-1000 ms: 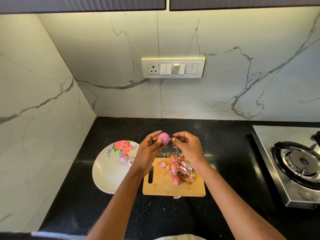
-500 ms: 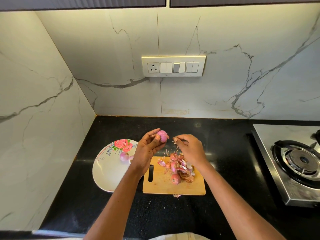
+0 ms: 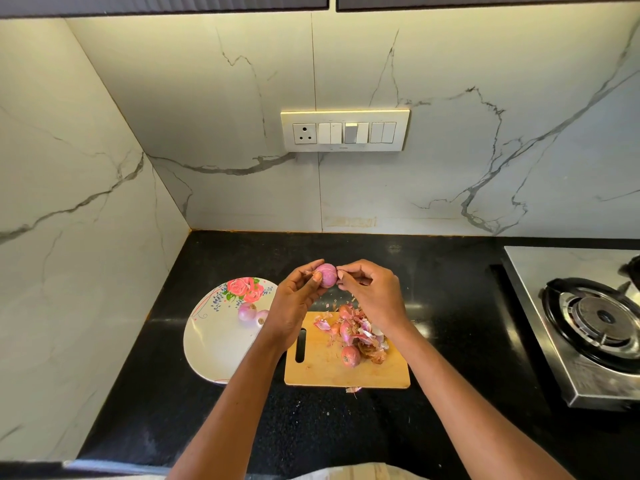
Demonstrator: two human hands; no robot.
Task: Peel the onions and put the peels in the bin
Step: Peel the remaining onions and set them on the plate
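My left hand point(image 3: 297, 299) grips a small pink onion point(image 3: 327, 274) above the black counter, thumb and fingers curled round it. My right hand point(image 3: 372, 296) has its fingertips against the onion's right side and pinches at the skin there. Below the hands lies a wooden cutting board point(image 3: 318, 370) with a heap of onion peels point(image 3: 363, 332) and an unpeeled onion point(image 3: 350, 356). Two peeled onions point(image 3: 252, 313) lie on a white flowered plate point(image 3: 214, 341) to the left. No bin is in view.
A steel gas stove point(image 3: 588, 323) stands at the right edge of the counter. A switch panel point(image 3: 344, 130) is on the marble back wall. One peel scrap point(image 3: 354, 389) lies on the counter just in front of the board. A marble side wall closes the left.
My right hand had drawn away from the onion and dropped bits of peel toward the board; now it is back against the onion. My left hand keeps hold of the onion.
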